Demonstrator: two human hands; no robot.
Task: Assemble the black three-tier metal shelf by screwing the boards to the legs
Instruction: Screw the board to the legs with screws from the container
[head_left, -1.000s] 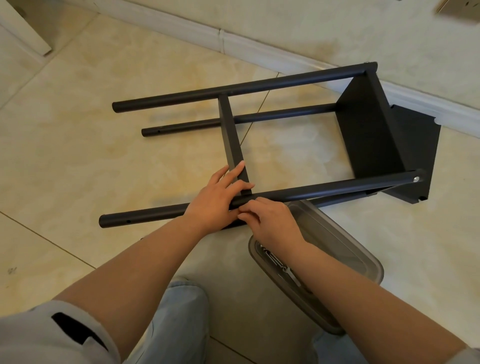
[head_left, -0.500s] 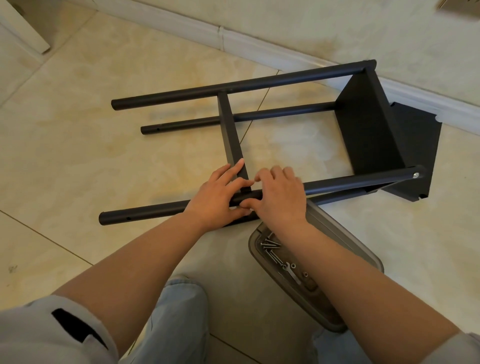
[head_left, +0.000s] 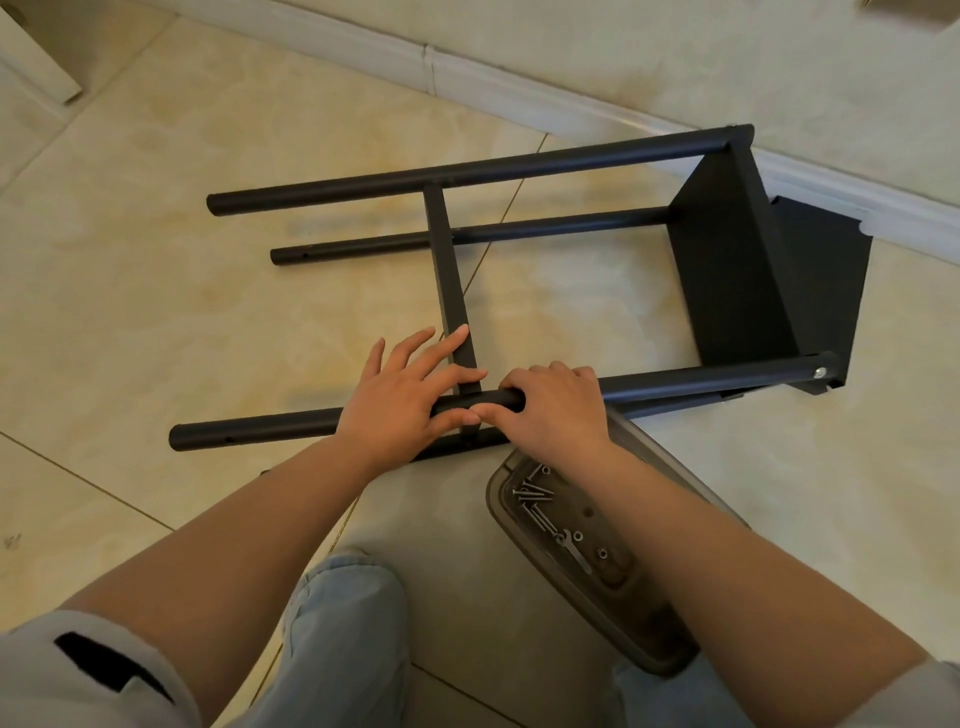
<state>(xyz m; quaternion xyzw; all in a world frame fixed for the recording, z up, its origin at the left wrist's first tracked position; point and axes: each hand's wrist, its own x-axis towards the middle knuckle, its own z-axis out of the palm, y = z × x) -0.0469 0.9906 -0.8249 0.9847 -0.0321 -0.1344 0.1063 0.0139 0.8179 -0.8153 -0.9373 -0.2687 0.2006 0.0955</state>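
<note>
Gripping the near leg (head_left: 675, 382), the right hand (head_left: 553, 410) has risen from the screw tray (head_left: 597, 561); the left hand (head_left: 402, 397) stays spread flat over the leg-and-board (head_left: 449, 280) joint. Shelf lies sideways on the floor; alignment appears under way, with this joint's screw seemingly not yet fitted.

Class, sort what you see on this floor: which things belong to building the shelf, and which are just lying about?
Belong to the job:
shelf frame
near leg, gripped by right hand, left hand resting on it
middle board
spare board
screws
small wrench
tray

Just lying about:
white furniture corner
</note>
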